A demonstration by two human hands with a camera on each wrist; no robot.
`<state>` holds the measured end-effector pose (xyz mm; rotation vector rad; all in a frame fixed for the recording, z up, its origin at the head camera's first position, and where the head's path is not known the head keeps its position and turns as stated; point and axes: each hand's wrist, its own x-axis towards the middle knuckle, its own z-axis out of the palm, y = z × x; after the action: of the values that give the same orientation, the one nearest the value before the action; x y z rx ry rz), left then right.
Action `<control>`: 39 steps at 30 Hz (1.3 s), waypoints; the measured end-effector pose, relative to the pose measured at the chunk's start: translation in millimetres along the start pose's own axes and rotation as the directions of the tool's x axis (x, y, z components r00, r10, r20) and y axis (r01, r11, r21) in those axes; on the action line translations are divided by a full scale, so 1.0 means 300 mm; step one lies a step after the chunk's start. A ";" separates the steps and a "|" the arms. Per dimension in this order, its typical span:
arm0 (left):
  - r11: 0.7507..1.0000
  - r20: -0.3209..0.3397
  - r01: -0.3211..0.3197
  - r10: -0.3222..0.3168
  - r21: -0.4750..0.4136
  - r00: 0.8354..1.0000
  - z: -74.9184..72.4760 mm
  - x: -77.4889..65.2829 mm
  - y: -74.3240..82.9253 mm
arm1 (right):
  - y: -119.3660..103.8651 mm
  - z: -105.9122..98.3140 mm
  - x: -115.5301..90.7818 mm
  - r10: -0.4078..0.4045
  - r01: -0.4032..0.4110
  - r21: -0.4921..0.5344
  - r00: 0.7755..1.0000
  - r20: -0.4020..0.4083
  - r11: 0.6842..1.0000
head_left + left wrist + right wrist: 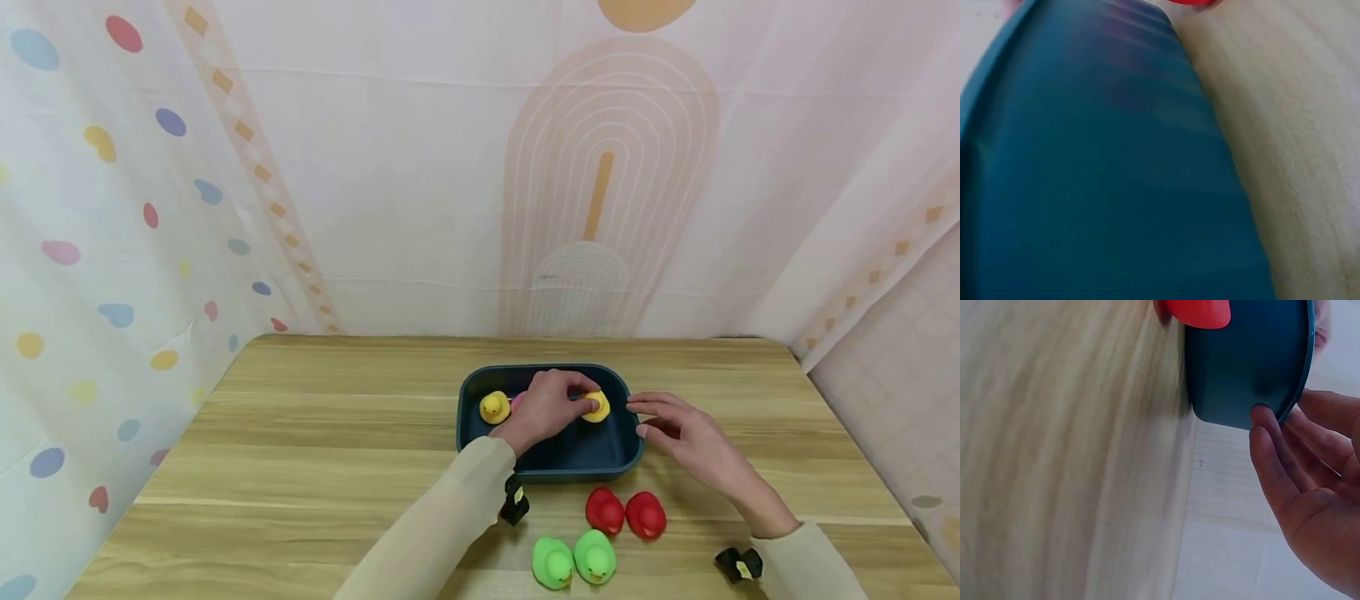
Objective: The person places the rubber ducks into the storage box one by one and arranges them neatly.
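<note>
A dark blue bin [551, 477] stands on the table, and its outer wall [1116, 156] fills much of the left wrist view. Reaching over its front rim, my left hand [551, 404] pinches a yellow rubber duck [597, 407] inside, near the right end. Another yellow duck [494, 407] sits at the left end; a pink thing [517, 402] beside it is mostly hidden by my hand. At the bin's right end my right hand [693, 442] has its fingers extended, with fingertips [1260, 419] against the outer wall by the rim.
Two red ducks [604, 511] [646, 515] stand side by side close before the bin. Nearer me are two green ducks [553, 562] [595, 557]. The wooden table [315, 467] ends at a patterned curtain [405, 208] behind.
</note>
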<state>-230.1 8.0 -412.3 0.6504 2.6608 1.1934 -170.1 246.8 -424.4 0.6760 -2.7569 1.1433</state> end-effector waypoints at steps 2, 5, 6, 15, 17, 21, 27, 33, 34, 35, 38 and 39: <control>1.000 0.000 0.006 -0.006 0.006 1.000 0.004 0.004 -0.003 | 0.000 0.002 0.000 -0.005 0.005 -0.009 1.000 -0.003 1.000; 1.000 0.001 0.018 -0.018 0.018 1.000 0.011 0.009 -0.008 | 0.001 0.004 0.001 -0.012 0.012 -0.008 1.000 -0.005 1.000; 1.000 0.000 0.019 -0.019 0.020 1.000 0.012 0.011 -0.009 | 0.001 0.004 0.001 -0.015 0.015 -0.008 1.000 -0.007 1.000; 0.999 0.008 0.018 -0.018 0.037 1.000 0.018 0.030 -0.021 | -0.003 0.003 0.001 -0.018 0.018 -0.003 1.000 -0.006 1.000; 0.999 0.013 0.020 -0.020 0.039 1.000 0.019 0.033 -0.022 | -0.004 0.002 0.002 -0.020 0.020 0.001 1.000 -0.007 1.000; 0.999 0.018 0.017 -0.018 0.048 1.000 0.020 0.036 -0.024 | -0.002 0.003 0.002 -0.023 0.023 0.005 1.000 -0.011 1.000; 0.997 0.033 0.007 -0.010 0.079 0.999 0.025 0.044 -0.030 | -0.001 0.005 0.000 -0.017 0.017 0.006 1.000 -0.008 1.000; 0.994 0.040 0.014 -0.018 0.104 0.999 0.029 0.052 -0.035 | -0.003 0.003 0.005 -0.018 0.018 0.015 1.000 -0.001 1.000; 0.994 0.040 0.018 -0.022 0.111 0.999 0.031 0.053 -0.036 | -0.004 0.003 0.006 -0.018 0.018 0.015 1.000 0.001 1.000; 0.993 0.039 0.022 -0.026 0.118 0.999 0.032 0.053 -0.035 | -0.004 0.003 0.007 -0.019 0.019 0.017 1.000 0.003 1.000; 0.990 0.036 0.021 -0.027 0.139 0.999 0.034 0.049 -0.033 | -0.004 0.005 0.008 -0.015 0.015 0.023 1.000 0.006 1.000; 0.989 0.036 0.019 -0.024 0.145 0.999 0.033 0.046 -0.033 | -0.003 0.005 0.009 -0.014 0.014 0.024 1.000 0.007 1.000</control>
<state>-242.6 15.2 -425.9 0.6574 2.7337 0.9795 -171.9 244.2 -424.2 0.7025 -2.7444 1.1755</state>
